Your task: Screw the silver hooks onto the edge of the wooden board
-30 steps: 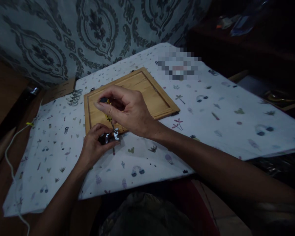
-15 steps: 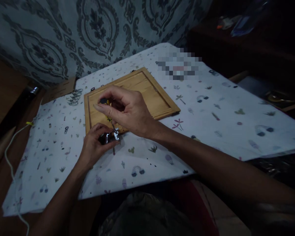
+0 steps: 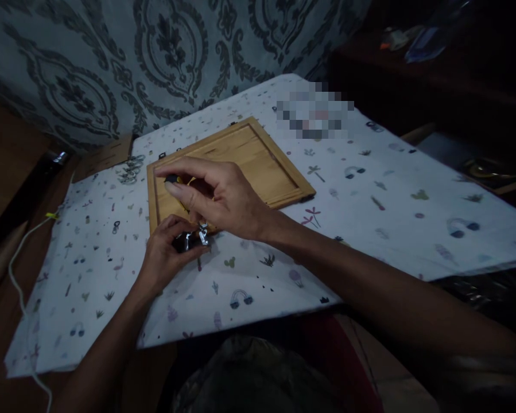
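A framed wooden panel (image 3: 258, 158) lies on the patterned white cloth. At its near left edge my left hand (image 3: 160, 249) pinches a shiny metal fitting (image 3: 203, 236), which looks like a hinge, between thumb and fingers. My right hand (image 3: 232, 201) is just above it, holding a screwdriver (image 3: 172, 182) with a black and yellow handle. The thumb presses the handle and the index finger stretches out past it. The screwdriver's lower part and tip are hidden behind the right hand.
Several metal pieces (image 3: 131, 170) are piled behind the panel's left corner, beside a brown cardboard piece (image 3: 105, 159). A pale cable (image 3: 20, 289) hangs down at the left table edge. A pixelated item (image 3: 314, 117) lies at the far right.
My right hand has shifted its grip on the screwdriver: the index finger reaches further left, and the handle has tilted left. My left hand and the fitting have stayed almost still.
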Motion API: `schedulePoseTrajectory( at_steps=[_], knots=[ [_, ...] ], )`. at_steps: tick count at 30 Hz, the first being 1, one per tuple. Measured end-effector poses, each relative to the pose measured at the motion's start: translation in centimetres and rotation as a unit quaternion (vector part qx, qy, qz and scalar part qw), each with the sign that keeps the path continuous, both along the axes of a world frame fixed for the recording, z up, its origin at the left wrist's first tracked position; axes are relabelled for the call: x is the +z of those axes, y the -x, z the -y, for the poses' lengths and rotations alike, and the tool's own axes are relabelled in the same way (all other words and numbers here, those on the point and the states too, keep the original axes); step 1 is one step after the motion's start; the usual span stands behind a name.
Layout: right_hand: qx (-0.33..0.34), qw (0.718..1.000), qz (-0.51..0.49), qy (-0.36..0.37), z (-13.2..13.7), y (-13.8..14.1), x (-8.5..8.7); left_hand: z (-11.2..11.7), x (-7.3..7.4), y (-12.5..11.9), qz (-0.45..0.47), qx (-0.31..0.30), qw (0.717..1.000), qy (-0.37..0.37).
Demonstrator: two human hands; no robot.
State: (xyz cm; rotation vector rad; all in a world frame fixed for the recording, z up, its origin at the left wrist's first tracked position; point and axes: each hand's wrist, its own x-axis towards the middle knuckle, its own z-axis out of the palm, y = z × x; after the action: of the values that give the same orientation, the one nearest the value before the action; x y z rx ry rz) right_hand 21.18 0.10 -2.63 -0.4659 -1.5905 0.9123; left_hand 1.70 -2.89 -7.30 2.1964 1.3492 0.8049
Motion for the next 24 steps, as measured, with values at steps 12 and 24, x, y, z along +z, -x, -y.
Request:
schedulePoseTrajectory(
  at_steps=[12, 24],
  knots=[
    [-0.01, 1.0, -0.004, 0.007, -0.09, 0.12, -0.14, -0.05, 0.32, -0.13, 0.005, -0.002, 1.0, 0.003],
    [-0.025, 0.999, -0.045, -0.012, -0.05, 0.37, -0.06, 0.02, 0.33, -0.23, 0.0, 0.006, 1.0, 0.014]
  ],
)
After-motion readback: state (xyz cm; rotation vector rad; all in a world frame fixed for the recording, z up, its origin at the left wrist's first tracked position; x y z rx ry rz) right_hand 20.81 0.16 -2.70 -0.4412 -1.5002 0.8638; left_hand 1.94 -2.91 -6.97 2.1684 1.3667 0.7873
